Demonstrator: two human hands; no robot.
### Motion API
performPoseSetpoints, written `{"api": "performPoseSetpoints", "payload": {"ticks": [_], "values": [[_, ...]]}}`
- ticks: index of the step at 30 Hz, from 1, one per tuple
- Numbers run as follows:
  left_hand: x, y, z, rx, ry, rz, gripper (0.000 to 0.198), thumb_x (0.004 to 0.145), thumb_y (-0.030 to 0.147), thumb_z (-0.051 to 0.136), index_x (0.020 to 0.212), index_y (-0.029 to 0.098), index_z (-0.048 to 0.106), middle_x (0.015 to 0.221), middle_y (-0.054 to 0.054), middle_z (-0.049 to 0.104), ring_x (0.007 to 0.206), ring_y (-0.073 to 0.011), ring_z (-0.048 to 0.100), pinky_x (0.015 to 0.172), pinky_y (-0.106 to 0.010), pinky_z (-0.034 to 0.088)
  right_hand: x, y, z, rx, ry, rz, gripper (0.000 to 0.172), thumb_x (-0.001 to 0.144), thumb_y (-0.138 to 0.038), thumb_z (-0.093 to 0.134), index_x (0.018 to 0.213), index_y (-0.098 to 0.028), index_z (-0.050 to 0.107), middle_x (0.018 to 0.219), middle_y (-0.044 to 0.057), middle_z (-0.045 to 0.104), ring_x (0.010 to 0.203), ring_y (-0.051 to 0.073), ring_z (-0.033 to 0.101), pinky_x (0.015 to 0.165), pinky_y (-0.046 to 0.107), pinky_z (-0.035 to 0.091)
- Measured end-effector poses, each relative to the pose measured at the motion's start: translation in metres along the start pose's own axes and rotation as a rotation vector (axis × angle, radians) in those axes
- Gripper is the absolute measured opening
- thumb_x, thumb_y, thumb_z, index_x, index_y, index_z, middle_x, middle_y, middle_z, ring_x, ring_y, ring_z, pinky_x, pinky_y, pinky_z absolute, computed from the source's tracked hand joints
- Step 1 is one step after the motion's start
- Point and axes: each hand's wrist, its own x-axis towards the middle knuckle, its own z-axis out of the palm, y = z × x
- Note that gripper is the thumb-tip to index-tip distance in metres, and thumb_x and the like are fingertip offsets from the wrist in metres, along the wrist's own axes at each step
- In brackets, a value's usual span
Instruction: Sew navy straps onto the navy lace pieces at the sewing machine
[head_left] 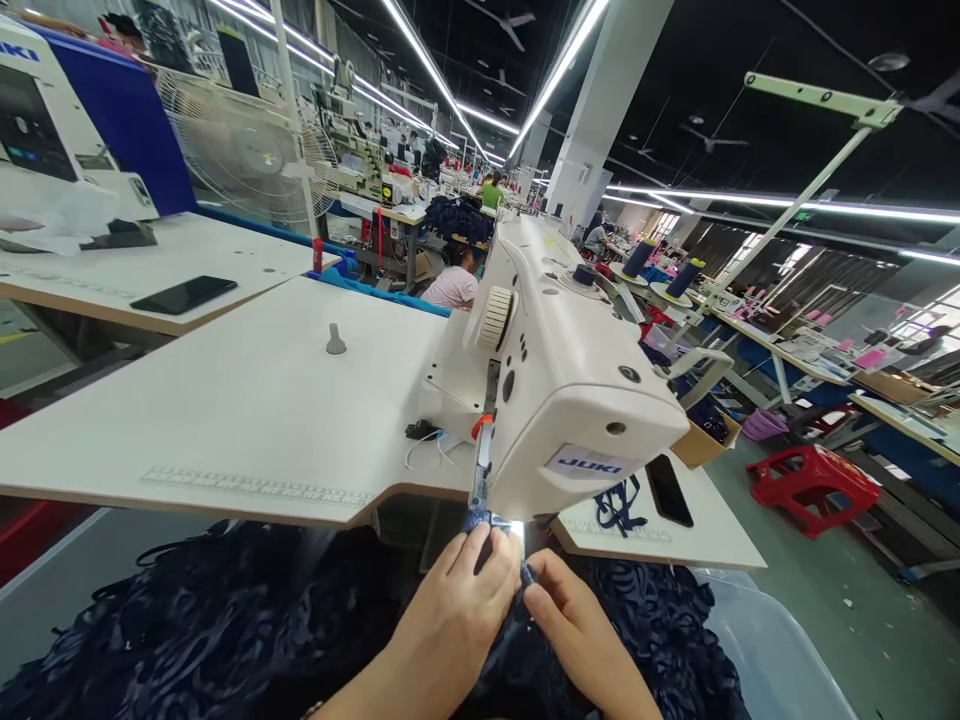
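Observation:
A white sewing machine (pixel 570 370) stands over the table edge, its lamp lit near the needle area. Just beneath its head, my left hand (pixel 469 590) presses a dark blue fabric strip (pixel 480 520) with its fingertips. To the right and slightly lower, my right hand (pixel 574 620) pinches another part of the dark blue fabric (pixel 528 575) between thumb and fingers. Below both hands lies a large heap of navy straps (pixel 247 610). The needle itself cannot be made out.
A white tabletop (pixel 247 390) with a printed ruler extends left, bearing a small grey metal piece (pixel 336 340). A black phone (pixel 670 490) and dark strap pieces (pixel 621 505) lie right of the machine. A red stool (pixel 814 488) stands farther right.

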Motion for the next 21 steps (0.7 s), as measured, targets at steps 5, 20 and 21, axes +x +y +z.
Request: {"api": "performPoseSetpoints", "payload": {"ticks": [5, 20, 21], "values": [[-0.003, -0.001, 0.001, -0.025, 0.009, 0.032, 0.042, 0.084, 0.021, 0.051, 0.125, 0.014, 0.055, 0.121, -0.008, 0.059, 0.107, -0.0231, 0.054, 0.092, -0.035, 0.041, 0.001, 0.003, 0.008, -0.014, 0.049, 0.036, 0.030, 0.094, -0.045, 0.042, 0.085, -0.021, 0.056, 0.081, -0.001, 0.055, 0.079, 0.016, 0.051, 0.077, 0.025, 0.043], [-0.028, 0.008, -0.017, -0.414, 0.196, 0.193, 0.025, 0.093, 0.032, 0.044, 0.104, 0.013, 0.056, 0.097, -0.009, 0.064, 0.087, -0.0164, 0.060, 0.078, -0.027, 0.047, -0.038, 0.018, 0.010, 0.040, 0.233, 0.286, 0.033, 0.072, -0.057, 0.063, 0.077, -0.026, 0.074, 0.087, 0.009, 0.073, 0.093, 0.031, 0.065, 0.083, 0.042, 0.053], [-0.032, 0.013, -0.014, -0.410, 0.204, 0.178, 0.016, 0.092, 0.026, 0.046, 0.098, 0.015, 0.056, 0.094, -0.007, 0.065, 0.084, -0.0158, 0.061, 0.076, -0.027, 0.047, -0.043, 0.023, 0.010, 0.051, 0.264, 0.280, 0.033, 0.072, -0.057, 0.064, 0.077, -0.026, 0.074, 0.087, 0.009, 0.073, 0.094, 0.032, 0.065, 0.083, 0.043, 0.053]]}}
